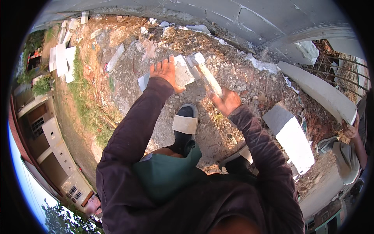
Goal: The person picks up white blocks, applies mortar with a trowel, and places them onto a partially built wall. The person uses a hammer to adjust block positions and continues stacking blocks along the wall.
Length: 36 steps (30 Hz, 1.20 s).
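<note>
My left hand (165,74) rests over a light cement block (182,70) lying on the gravelly ground, gripping it with thumb along the near side and fingers bent on top. In my right hand (226,99) is the wooden handle of a hammer-like tool (208,76); its grey metal head (194,58) meets the block's right edge, just right of my left hand.
A co-worker's hand (352,130) holds a long pale slab (319,85) at right. A white block (288,140) lies near my right forearm. Exposed rebar (343,70) sits beside the grey wall (253,15). More boards (62,58), grass and a building (54,148) are on the left.
</note>
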Tool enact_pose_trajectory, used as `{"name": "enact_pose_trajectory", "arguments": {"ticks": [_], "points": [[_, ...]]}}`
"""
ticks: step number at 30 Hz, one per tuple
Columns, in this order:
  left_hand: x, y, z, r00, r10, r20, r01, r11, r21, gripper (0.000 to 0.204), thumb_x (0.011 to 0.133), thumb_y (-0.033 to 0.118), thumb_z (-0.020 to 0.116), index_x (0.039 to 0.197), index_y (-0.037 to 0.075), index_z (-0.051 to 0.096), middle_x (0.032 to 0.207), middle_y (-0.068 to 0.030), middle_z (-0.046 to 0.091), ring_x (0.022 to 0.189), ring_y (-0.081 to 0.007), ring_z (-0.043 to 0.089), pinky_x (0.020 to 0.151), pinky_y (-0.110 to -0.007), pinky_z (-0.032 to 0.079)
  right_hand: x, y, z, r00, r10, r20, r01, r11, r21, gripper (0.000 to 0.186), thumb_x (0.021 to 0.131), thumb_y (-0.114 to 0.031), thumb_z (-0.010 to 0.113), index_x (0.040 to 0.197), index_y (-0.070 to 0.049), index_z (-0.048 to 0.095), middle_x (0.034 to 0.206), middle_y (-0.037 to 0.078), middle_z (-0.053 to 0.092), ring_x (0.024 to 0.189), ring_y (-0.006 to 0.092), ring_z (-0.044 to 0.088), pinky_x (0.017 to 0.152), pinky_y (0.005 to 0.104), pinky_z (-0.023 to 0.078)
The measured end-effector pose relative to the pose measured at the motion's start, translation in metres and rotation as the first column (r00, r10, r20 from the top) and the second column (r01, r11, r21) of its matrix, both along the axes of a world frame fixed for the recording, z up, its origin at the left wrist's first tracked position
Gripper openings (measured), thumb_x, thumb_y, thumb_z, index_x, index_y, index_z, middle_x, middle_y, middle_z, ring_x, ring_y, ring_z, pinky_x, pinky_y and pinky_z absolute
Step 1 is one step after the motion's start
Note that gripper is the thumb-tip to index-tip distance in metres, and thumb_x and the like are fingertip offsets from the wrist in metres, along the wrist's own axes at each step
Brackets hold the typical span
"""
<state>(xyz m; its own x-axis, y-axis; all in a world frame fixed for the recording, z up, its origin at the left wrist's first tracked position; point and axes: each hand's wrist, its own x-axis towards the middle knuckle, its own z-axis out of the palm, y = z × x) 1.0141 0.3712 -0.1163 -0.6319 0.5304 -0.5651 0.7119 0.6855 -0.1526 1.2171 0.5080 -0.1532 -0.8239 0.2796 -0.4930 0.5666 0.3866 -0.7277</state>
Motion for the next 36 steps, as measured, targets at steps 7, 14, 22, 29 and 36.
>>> {"name": "enact_pose_trajectory", "arguments": {"ticks": [7, 14, 22, 29, 36], "points": [[0.004, 0.004, -0.001, 1.0, -0.027, 0.009, 0.026, 1.0, 0.012, 0.122, 0.048, 0.056, 0.076, 0.139, 0.003, 0.016, 0.135, -0.018, 0.033, 0.125, -0.0319, 0.033, 0.105, -0.047, 0.018, 0.013, -0.012, -0.032, 0.989, -0.138, 0.056, 0.137, 0.99, 0.014, 0.049, 0.081, -0.045, 0.055, 0.085, 0.003, 0.056, 0.065, 0.021, 0.059, 0.061, 0.0358, 0.062, 0.056, 0.0424, 0.048], [0.003, -0.001, -0.003, 0.999, -0.046, 0.013, 0.046, 0.999, -0.017, 0.122, 0.047, 0.056, 0.076, 0.139, 0.002, 0.016, 0.133, -0.017, 0.036, 0.123, -0.0322, 0.035, 0.104, -0.045, 0.019, 0.045, -0.018, 0.036, 0.856, -0.388, -0.341, 0.301, 0.911, -0.28, 0.043, 0.079, -0.038, 0.062, 0.085, 0.003, 0.052, 0.067, 0.021, 0.06, 0.06, 0.0334, 0.062, 0.056, 0.0388, 0.048], [0.004, -0.001, -0.003, 0.999, 0.0, 0.042, 0.001, 1.0, -0.016, 0.125, 0.044, 0.054, 0.077, 0.14, 0.004, 0.014, 0.132, -0.0172, 0.036, 0.123, -0.0331, 0.035, 0.104, -0.047, 0.019, 0.038, -0.015, 0.046, 0.893, -0.375, -0.248, 0.296, 0.906, -0.303, 0.045, 0.081, -0.039, 0.06, 0.092, 0.004, 0.053, 0.065, 0.019, 0.06, 0.064, 0.0342, 0.063, 0.059, 0.0386, 0.049], [-0.001, -0.006, -0.007, 1.0, -0.02, -0.024, 0.02, 1.0, 0.001, 0.125, 0.044, 0.054, 0.077, 0.14, 0.004, 0.014, 0.132, -0.0168, 0.037, 0.122, -0.0334, 0.036, 0.103, -0.047, 0.02, 0.023, -0.009, 0.042, 0.973, -0.173, -0.154, 0.158, 0.982, -0.104, 0.046, 0.08, -0.042, 0.06, 0.087, 0.003, 0.054, 0.063, 0.021, 0.059, 0.06, 0.0375, 0.061, 0.056, 0.0411, 0.048], [0.008, -0.005, 0.002, 0.999, -0.012, 0.032, 0.014, 0.998, -0.067, 0.124, 0.045, 0.057, 0.077, 0.139, 0.004, 0.015, 0.134, -0.0149, 0.035, 0.124, -0.0316, 0.034, 0.104, -0.049, 0.018, 0.035, -0.022, -0.009, 0.99, -0.132, 0.056, 0.132, 0.991, 0.001, 0.046, 0.079, -0.042, 0.059, 0.085, 0.003, 0.055, 0.066, 0.021, 0.061, 0.061, 0.0349, 0.062, 0.057, 0.0412, 0.048]]}}
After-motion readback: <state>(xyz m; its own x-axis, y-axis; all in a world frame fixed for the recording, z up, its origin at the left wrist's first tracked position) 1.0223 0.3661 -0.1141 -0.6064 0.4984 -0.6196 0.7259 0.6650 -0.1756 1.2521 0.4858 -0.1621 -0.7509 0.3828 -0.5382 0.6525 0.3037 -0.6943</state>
